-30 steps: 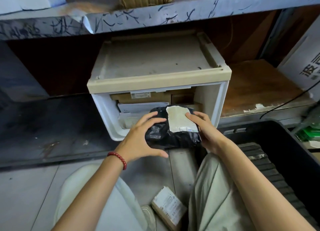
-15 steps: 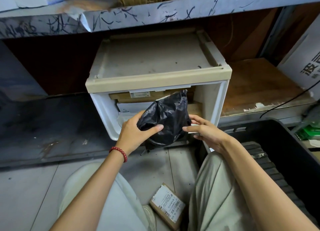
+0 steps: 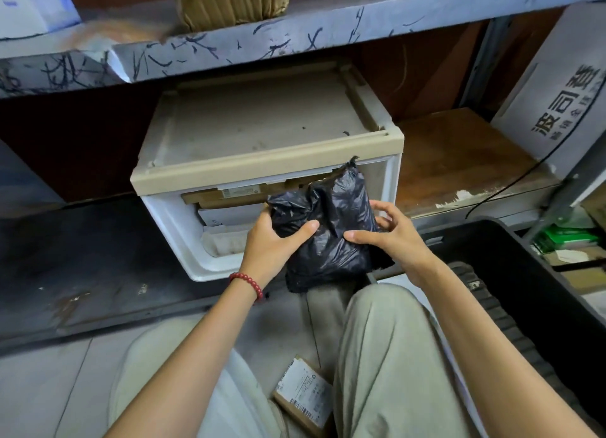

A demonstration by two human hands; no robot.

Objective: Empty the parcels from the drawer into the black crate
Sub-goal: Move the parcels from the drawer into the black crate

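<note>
A black plastic-bag parcel (image 3: 328,227) stands upright in front of the open white drawer (image 3: 170,221) of a beige-topped cabinet. My left hand (image 3: 272,244) grips its left side, thumb across the front. My right hand (image 3: 390,237) holds its right side, thumb pressed on the front and fingers curled behind. More parcels lie inside the drawer: a brown carton (image 3: 229,196) and a white packet (image 3: 229,216). The black crate (image 3: 531,283) sits on the floor at the right, beside my right knee.
A small brown box with a white label (image 3: 305,395) lies on the floor between my knees. A marbled shelf (image 3: 295,34) overhangs the cabinet. A white printed carton (image 3: 564,96) stands at the right on a wooden ledge (image 3: 459,162). Dark floor plate lies left.
The black parcel has been turned from lying flat with its white label up to standing upright, label hidden. Both hands shifted their hold and carried it slightly right, out of the drawer.
</note>
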